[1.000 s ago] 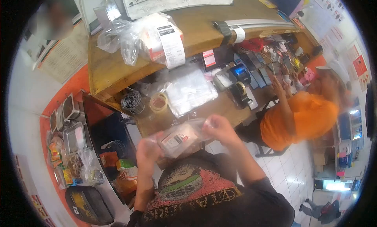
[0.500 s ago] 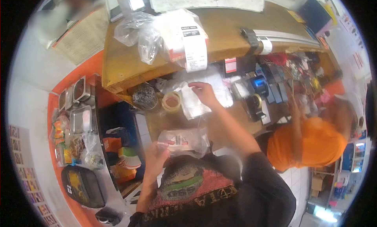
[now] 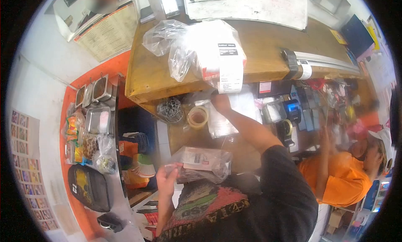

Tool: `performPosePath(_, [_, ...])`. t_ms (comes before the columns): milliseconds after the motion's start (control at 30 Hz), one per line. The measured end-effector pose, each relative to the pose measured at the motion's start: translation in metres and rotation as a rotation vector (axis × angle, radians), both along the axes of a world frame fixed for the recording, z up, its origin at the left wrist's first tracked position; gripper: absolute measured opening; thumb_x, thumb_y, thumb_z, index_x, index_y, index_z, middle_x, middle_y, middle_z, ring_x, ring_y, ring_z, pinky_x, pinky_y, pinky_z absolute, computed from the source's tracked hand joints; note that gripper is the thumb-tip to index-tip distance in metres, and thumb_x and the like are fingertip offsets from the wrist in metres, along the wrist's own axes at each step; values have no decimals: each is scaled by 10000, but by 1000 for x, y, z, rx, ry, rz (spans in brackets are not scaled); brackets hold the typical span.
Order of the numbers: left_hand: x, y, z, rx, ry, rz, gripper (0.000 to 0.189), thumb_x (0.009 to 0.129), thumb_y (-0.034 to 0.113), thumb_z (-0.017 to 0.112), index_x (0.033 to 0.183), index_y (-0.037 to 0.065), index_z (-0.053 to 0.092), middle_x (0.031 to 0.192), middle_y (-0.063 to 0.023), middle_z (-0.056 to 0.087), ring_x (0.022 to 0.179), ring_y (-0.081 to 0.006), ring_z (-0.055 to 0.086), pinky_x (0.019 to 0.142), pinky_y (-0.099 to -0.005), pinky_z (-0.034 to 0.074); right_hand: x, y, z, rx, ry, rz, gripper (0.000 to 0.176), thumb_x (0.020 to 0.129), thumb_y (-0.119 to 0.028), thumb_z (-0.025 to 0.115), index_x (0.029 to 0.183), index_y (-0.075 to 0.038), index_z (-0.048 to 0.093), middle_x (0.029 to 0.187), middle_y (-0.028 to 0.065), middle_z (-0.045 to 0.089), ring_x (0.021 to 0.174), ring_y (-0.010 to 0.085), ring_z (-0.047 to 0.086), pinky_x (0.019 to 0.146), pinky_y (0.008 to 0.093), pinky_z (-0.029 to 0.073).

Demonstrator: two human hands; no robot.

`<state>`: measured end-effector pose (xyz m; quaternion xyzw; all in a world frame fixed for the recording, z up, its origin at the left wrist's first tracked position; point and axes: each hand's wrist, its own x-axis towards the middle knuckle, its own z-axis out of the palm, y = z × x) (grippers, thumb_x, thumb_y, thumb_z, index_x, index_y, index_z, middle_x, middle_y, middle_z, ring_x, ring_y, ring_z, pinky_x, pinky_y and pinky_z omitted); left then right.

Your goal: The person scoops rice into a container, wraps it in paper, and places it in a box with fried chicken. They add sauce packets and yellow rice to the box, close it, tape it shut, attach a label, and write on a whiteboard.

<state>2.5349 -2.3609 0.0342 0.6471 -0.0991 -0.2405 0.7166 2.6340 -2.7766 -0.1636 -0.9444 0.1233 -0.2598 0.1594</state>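
My left hand pinches the left edge of a clear plastic bag. Inside the bag lies a flat pale box with a printed label, close in front of my shirt. My right hand reaches in under the raised shelf, over a stack of clear plastic sheets or bags. Its fingers are dark and partly hidden, so whether they grip anything does not show. Left of that stack is a roll of tape, beside a container of dark, crumpled-looking contents.
On the wooden shelf above stands a bagged white package with a receipt hanging over the edge. A card terminal and a tape dispenser are to the right. A person in orange is at the far right.
My right hand has drawn further back under the shelf edge. My left hand still holds the bag. The view has shifted, and the person in orange has raised their head into view.
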Motion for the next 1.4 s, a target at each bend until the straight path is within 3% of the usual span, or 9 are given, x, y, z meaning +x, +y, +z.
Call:
performPosePath(133, [8,-7,4,8,-17,-59,165,911,60,636,1073,30,635,1057,-122,698,873,-133,612,717,-269,494,-24,11,69,492,-103,-52,262,732,-39,722,985,-27,655,810,150,665,755,344,636,704,433,521])
performPosePath(500, [20,-20,20,-6,-57,-234,210,915,0,572,1122,12,603,1080,-107,684,812,-103,585,712,-255,484,-66,-25,115,455,-232,-228,173,804,-91,721,946,7,719,830,173,717,713,288,686,685,385,533])
performPosePath(733, [31,-26,29,94,-89,-206,431,869,-41,541,1297,10,528,1224,-76,619,832,-80,581,750,-236,495,-155,173,267,1098,-24,99,196,780,63,583,881,-19,730,978,90,710,919,172,660,821,308,522])
performPosePath(900, [35,-17,34,117,-131,-280,517,822,-90,493,1320,27,566,1071,-15,660,803,-54,570,745,-213,478,-168,241,123,579,620,276,184,823,-88,609,933,-16,737,1007,211,689,974,352,659,883,416,514])
performPosePath(1000, [33,-16,36,103,-157,-350,466,842,-93,491,1293,-3,569,1157,-60,668,787,-62,566,751,-227,493,-178,228,118,570,982,254,252,859,-206,602,941,-7,735,988,221,695,975,378,661,902,453,503])
performPosePath(1100, [35,-12,33,88,-167,-353,370,879,-69,504,1240,-23,572,1140,-99,689,776,-82,587,755,-243,505,-210,213,146,443,609,292,344,883,-316,609,948,-2,732,941,218,708,934,386,682,870,472,516])
performPosePath(1167, [39,-9,32,42,-115,-328,294,902,-45,518,1190,-22,572,1080,-112,702,779,-100,609,755,-252,508,-204,188,229,229,1202,307,376,900,-351,591,931,-4,732,997,201,706,913,375,689,838,475,529])
performPosePath(1233, [45,-5,33,-45,-14,-295,213,921,-20,532,1130,-16,569,1021,-122,711,787,-121,632,755,-260,511,-212,178,278,154,1315,306,301,896,-310,638,1081,-83,708,1040,159,696,1039,336,645,917,450,496])
performPosePath(1400, [43,-4,61,44,-150,-467,227,911,73,600,1116,-14,555,1054,-137,695,900,-186,628,800,-315,502,-225,154,306,0,836,581,273,774,-215,779,980,-42,728,1196,199,645,1137,348,597,990,489,444])
